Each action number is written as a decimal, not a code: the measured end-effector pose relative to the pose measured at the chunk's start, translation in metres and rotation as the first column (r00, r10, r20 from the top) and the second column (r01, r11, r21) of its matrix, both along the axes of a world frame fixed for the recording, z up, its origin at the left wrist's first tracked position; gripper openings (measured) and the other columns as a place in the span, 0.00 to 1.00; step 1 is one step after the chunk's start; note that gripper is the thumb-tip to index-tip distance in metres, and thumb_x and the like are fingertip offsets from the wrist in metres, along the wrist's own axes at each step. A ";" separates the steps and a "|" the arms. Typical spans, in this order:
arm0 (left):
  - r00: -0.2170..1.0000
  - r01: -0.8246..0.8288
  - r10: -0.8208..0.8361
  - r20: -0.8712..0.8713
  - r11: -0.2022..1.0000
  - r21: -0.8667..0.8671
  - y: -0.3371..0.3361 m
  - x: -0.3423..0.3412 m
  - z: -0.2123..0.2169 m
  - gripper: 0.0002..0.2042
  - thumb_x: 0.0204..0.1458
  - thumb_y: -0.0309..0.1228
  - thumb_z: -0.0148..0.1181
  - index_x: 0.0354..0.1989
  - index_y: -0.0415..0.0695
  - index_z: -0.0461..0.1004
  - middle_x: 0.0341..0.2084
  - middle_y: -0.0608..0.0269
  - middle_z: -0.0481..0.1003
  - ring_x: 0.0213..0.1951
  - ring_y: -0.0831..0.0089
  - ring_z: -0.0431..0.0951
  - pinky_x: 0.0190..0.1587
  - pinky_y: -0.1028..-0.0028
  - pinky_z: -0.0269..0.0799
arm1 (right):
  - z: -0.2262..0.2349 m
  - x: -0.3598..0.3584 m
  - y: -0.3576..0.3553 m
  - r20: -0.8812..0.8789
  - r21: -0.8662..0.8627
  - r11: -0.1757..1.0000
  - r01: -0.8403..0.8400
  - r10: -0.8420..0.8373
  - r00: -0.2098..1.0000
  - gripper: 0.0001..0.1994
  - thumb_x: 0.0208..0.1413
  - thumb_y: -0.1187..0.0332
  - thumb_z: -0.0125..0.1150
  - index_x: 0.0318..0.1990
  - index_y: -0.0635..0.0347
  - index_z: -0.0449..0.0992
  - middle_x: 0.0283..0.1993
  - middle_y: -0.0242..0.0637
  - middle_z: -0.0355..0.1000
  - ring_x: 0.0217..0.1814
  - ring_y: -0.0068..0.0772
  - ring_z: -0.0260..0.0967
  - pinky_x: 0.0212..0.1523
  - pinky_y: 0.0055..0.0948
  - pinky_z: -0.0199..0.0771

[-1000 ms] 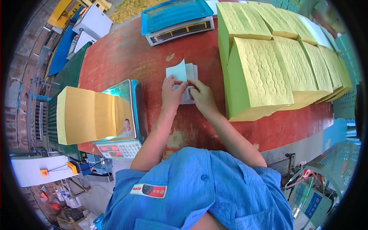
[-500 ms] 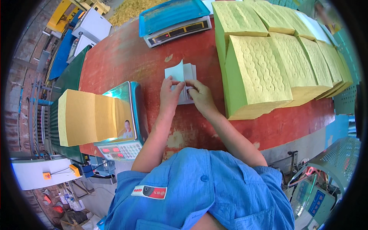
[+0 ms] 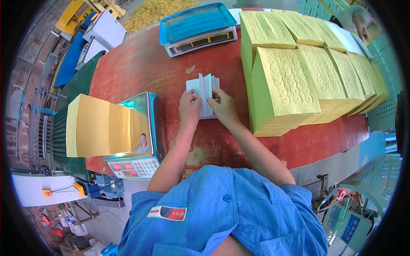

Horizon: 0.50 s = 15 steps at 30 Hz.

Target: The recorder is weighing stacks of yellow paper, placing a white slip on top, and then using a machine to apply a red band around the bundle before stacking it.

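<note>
A small booklet of white paper sheets (image 3: 206, 107) lies on the red table in front of me, several leaves standing up from its middle. At its left side is my left hand (image 3: 189, 106), fingers bent and closed on the left-hand sheets. My right hand (image 3: 224, 109) pinches the upright leaves along their right edge with thumb and forefinger. Parts of the lower sheets are hidden behind my fingers.
Left of my arm, a digital scale (image 3: 154, 147) carries a thick yellow paper stack (image 3: 90, 128). Another scale with a blue tray (image 3: 196, 22) stands at the back. Embossed yellow paper stacks (image 3: 286, 81) line the right side. At the far right a person (image 3: 356, 21) is partly visible.
More leaves of the booklet now stand upright in the middle. My hands have moved slightly apart, the right one toward the right edge. The far-right person shows more fully.
</note>
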State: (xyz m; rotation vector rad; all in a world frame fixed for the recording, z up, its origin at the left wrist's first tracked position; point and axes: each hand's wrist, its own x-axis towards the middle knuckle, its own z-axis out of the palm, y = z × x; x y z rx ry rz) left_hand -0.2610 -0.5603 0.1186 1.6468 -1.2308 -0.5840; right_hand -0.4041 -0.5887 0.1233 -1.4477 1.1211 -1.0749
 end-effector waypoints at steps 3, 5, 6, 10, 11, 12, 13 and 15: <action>0.952 -0.006 0.035 0.303 0.995 -0.096 0.006 -0.005 0.008 0.04 0.51 0.25 0.55 0.29 0.37 0.73 0.54 0.46 0.71 0.62 0.46 0.62 0.64 0.56 0.55 | -0.004 0.007 -0.006 -0.184 -0.163 0.985 0.059 -0.089 0.979 0.17 0.51 0.71 0.59 0.49 0.66 0.74 0.39 0.47 0.77 0.39 0.40 0.76 0.40 0.35 0.75; 0.918 0.007 0.055 0.394 0.988 -0.155 0.014 -0.011 0.019 0.04 0.51 0.25 0.54 0.29 0.37 0.72 0.54 0.47 0.71 0.62 0.46 0.63 0.63 0.55 0.56 | -0.007 0.009 -0.008 -0.283 -0.248 0.965 0.082 -0.153 0.947 0.17 0.50 0.71 0.58 0.49 0.66 0.74 0.41 0.50 0.77 0.41 0.45 0.77 0.42 0.38 0.75; 0.926 0.023 0.060 0.372 0.976 -0.217 0.020 -0.014 0.027 0.04 0.52 0.25 0.54 0.30 0.37 0.72 0.51 0.49 0.73 0.57 0.49 0.67 0.60 0.57 0.61 | -0.007 0.010 -0.009 -0.264 -0.249 0.964 0.097 -0.163 0.951 0.17 0.50 0.72 0.58 0.49 0.65 0.74 0.40 0.51 0.76 0.42 0.48 0.76 0.43 0.39 0.75; 0.971 0.026 -0.041 -0.237 0.998 -0.065 0.053 -0.024 0.064 0.04 0.58 0.26 0.52 0.31 0.40 0.70 0.38 0.59 0.77 0.42 0.64 0.76 0.47 0.64 0.71 | -0.007 0.007 -0.010 -0.357 -0.207 0.974 0.095 -0.166 0.919 0.15 0.51 0.70 0.58 0.46 0.65 0.75 0.39 0.48 0.77 0.42 0.44 0.77 0.43 0.39 0.75; 0.812 0.065 -0.133 -0.569 0.988 -0.139 0.063 -0.024 0.073 0.06 0.59 0.27 0.51 0.30 0.42 0.71 0.35 0.63 0.76 0.38 0.71 0.75 0.44 0.68 0.71 | -0.006 0.005 -0.010 -0.365 -0.195 0.973 0.123 -0.188 0.912 0.15 0.51 0.70 0.58 0.46 0.65 0.75 0.39 0.48 0.77 0.42 0.44 0.77 0.43 0.39 0.75; 0.523 0.068 -0.213 -0.825 0.976 -0.209 0.072 -0.022 0.082 0.07 0.60 0.28 0.51 0.30 0.43 0.71 0.32 0.67 0.75 0.34 0.77 0.74 0.40 0.72 0.72 | -0.005 0.002 -0.008 -0.177 -0.167 0.981 0.096 -0.125 0.976 0.11 0.51 0.70 0.56 0.42 0.64 0.74 0.38 0.50 0.76 0.41 0.48 0.75 0.41 0.42 0.74; 0.419 0.096 -0.270 -0.867 0.963 -0.254 0.081 -0.020 0.089 0.07 0.62 0.29 0.51 0.30 0.45 0.70 0.30 0.69 0.75 0.34 0.79 0.74 0.40 0.75 0.71 | -0.004 0.001 -0.003 -0.017 -0.074 0.996 0.057 -0.059 0.998 0.08 0.52 0.71 0.53 0.37 0.64 0.74 0.37 0.51 0.75 0.40 0.53 0.74 0.40 0.44 0.73; 0.308 0.084 -0.185 -0.933 0.982 -0.168 0.096 -0.014 0.099 0.07 0.61 0.30 0.51 0.31 0.45 0.71 0.30 0.68 0.75 0.32 0.78 0.74 0.38 0.74 0.72 | -0.001 -0.004 0.019 -0.081 -0.194 0.978 0.073 -0.090 0.993 0.08 0.56 0.68 0.52 0.34 0.65 0.72 0.35 0.48 0.73 0.36 0.47 0.72 0.37 0.40 0.71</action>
